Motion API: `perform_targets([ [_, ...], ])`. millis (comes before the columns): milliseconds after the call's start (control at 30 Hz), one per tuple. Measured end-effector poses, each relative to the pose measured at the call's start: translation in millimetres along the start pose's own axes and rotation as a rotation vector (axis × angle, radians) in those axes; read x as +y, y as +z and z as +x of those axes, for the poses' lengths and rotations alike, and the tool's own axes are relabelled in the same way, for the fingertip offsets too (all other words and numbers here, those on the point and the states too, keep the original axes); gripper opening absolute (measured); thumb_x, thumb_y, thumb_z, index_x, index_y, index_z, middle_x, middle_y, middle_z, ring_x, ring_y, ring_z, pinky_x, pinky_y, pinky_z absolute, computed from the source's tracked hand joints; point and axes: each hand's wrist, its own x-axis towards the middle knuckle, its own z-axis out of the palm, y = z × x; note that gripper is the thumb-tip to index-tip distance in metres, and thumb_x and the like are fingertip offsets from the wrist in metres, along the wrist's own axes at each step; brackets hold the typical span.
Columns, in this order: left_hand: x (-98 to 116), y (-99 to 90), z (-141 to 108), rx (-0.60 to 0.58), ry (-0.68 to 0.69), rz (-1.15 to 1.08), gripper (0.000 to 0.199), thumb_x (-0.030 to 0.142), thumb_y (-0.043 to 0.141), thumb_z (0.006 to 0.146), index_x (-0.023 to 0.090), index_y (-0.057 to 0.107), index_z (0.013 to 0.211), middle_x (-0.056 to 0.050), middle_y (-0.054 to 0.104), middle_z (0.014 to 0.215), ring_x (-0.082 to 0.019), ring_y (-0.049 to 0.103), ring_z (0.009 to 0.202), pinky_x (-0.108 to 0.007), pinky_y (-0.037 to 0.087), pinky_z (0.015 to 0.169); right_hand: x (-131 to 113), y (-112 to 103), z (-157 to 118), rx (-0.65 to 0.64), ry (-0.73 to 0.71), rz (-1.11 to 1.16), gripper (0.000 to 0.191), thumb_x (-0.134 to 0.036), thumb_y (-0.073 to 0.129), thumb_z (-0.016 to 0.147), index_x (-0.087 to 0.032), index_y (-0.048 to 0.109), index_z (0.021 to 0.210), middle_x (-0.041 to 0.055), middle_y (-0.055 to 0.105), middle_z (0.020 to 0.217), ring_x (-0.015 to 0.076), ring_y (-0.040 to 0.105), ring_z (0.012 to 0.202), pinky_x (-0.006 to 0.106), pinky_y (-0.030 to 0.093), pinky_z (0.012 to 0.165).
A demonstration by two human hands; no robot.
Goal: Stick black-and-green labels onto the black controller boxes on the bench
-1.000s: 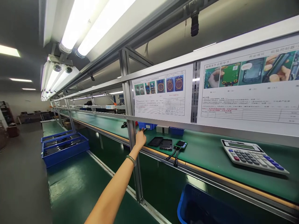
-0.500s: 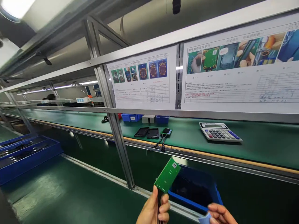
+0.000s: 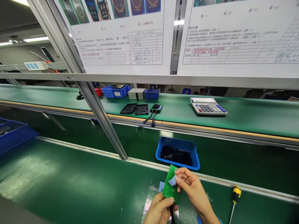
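My left hand is closed on the lower end of a green circuit board, thumb on its face, with dark cables hanging below. In my right hand a small light-blue piece is pinched between thumb and fingers, lying against the board's upper face. Beneath my hands there is a clear plastic bag on the green bench, and another light-blue piece shows just left of the board.
A blue basket holding black parts stands beyond my hands. At the right lies a yellow-black screwdriver. The shelf bears a calculator, black casings and a cabled board. A metal post rises left.
The view has tilted down and nearer the bench. My right hand has come left onto the board with its light-blue piece. The board stands more upright in my left hand.
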Motion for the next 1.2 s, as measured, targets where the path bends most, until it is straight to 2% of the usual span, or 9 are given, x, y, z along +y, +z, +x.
perform_targets([
  [67, 7.2, 0.0, -8.5, -0.018, 0.030, 0.062, 0.034, 0.010, 0.090, 0.049, 0.010, 0.070, 0.077, -0.009, 0.072, 0.077, -0.021, 0.068, 0.070, -0.029, 0.054, 0.066, -3.6, -3.5, -6.0, -0.013, 0.011, -0.008, 0.033, -0.047, 0.078, 0.074, -0.018, 0.066, 0.084, -0.0002, 0.062, 0.067, 0.0079, 0.049, 0.053, 0.019, 0.042, 0.050],
  [167, 18.6, 4.1, -22.0, -0.049, 0.051, 0.209, 0.034, 0.017, 0.089, 0.058, 0.012, 0.069, 0.086, -0.012, 0.075, 0.087, -0.026, 0.071, 0.081, -0.035, 0.056, 0.075, -14.0, -7.9, -16.4, -0.011, 0.005, -0.062, 0.028, -0.043, 0.077, 0.076, -0.018, 0.067, 0.077, -0.0006, 0.061, 0.063, 0.0084, 0.051, 0.054, 0.018, 0.040, 0.049],
  [333, 25.4, 14.3, -37.1, -0.084, 0.133, 0.341, 0.041, 0.028, 0.088, 0.065, 0.013, 0.067, 0.097, -0.011, 0.074, 0.092, -0.025, 0.071, 0.086, -0.036, 0.057, 0.080, -21.8, -7.3, -29.4, -0.116, 0.076, -0.098, 0.024, -0.041, 0.073, 0.081, -0.018, 0.065, 0.077, 0.0023, 0.068, 0.070, 0.0142, 0.063, 0.066, 0.025, 0.049, 0.064],
  [467, 23.9, 18.0, -43.0, -0.182, 0.177, 0.418, 0.039, 0.028, 0.084, 0.071, 0.014, 0.067, 0.103, -0.010, 0.073, 0.096, -0.024, 0.070, 0.088, -0.039, 0.057, 0.084, -17.0, -4.7, -34.8, -0.144, 0.121, -0.105, 0.024, -0.041, 0.071, 0.083, -0.018, 0.063, 0.079, 0.0009, 0.065, 0.069, 0.0150, 0.063, 0.064, 0.027, 0.050, 0.063],
  [667, 24.7, 22.5, -47.0, -0.219, 0.189, 0.439, 0.033, 0.026, 0.084, 0.072, 0.016, 0.069, 0.100, -0.007, 0.073, 0.091, -0.021, 0.069, 0.085, -0.036, 0.058, 0.081, -17.1, -3.6, -39.0, -0.162, 0.118, -0.216, 0.025, -0.042, 0.068, 0.084, -0.018, 0.064, 0.079, 0.0007, 0.065, 0.064, 0.0148, 0.063, 0.061, 0.026, 0.049, 0.061],
  [833, 23.9, 23.7, -46.7, -0.233, 0.183, 0.434, 0.033, 0.025, 0.083, 0.073, 0.016, 0.068, 0.101, -0.007, 0.073, 0.093, -0.021, 0.069, 0.085, -0.036, 0.059, 0.081, -17.9, -3.5, -39.2, -0.139, 0.044, -0.364, 0.024, -0.042, 0.063, 0.088, -0.018, 0.064, 0.081, 0.0007, 0.066, 0.062, 0.0142, 0.061, 0.057, 0.025, 0.045, 0.056],
  [1200, 24.5, 23.2, -46.1, -0.212, 0.156, 0.441, 0.039, 0.028, 0.084, 0.070, 0.015, 0.068, 0.103, -0.009, 0.074, 0.093, -0.025, 0.070, 0.087, -0.039, 0.059, 0.081, -18.0, -6.9, -39.4, -0.107, 0.016, -0.416, 0.025, -0.043, 0.063, 0.088, -0.019, 0.065, 0.081, 0.0013, 0.065, 0.062, 0.0167, 0.063, 0.057, 0.027, 0.044, 0.053],
])
